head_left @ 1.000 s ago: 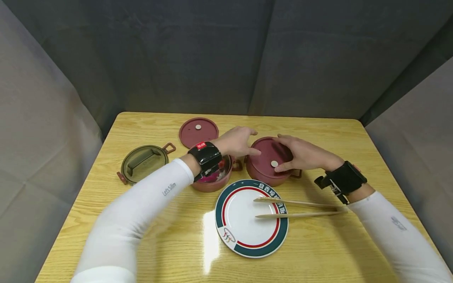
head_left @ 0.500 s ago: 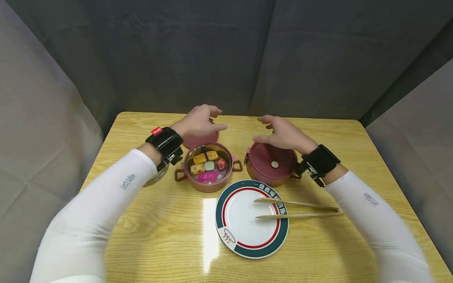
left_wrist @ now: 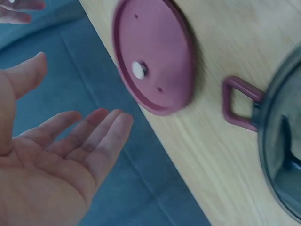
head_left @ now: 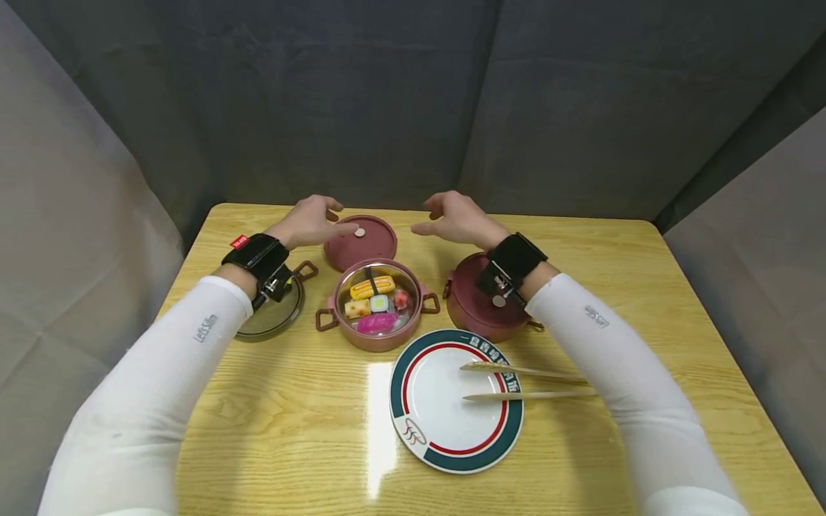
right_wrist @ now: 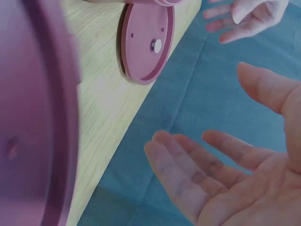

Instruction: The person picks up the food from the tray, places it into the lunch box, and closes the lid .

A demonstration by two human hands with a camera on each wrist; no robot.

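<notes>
A flat maroon lid (head_left: 360, 242) (left_wrist: 153, 56) (right_wrist: 146, 40) with a white centre stud lies near the table's far edge. My left hand (head_left: 314, 220) (left_wrist: 51, 155) hovers just left of it, fingers relaxed and empty. My right hand (head_left: 454, 216) (right_wrist: 235, 174) hovers to its right, also open and holding nothing. In front of the lid stands an open maroon pot (head_left: 377, 305) filled with sushi pieces. To the right stands a closed maroon pot (head_left: 480, 304) (right_wrist: 33, 117), partly under my right wrist.
A grey-green lid (head_left: 274, 309) (left_wrist: 282, 160) lies at the left under my left wrist. A white plate (head_left: 449, 401) with a red and green rim sits in front, with wooden tongs (head_left: 525, 382) across it. Grey cloth walls surround the wooden table (head_left: 303, 423).
Both hands left the closed pot on the right, rose and moved back and left. They now hover on either side of the flat maroon lid; the sushi pot is uncovered to view.
</notes>
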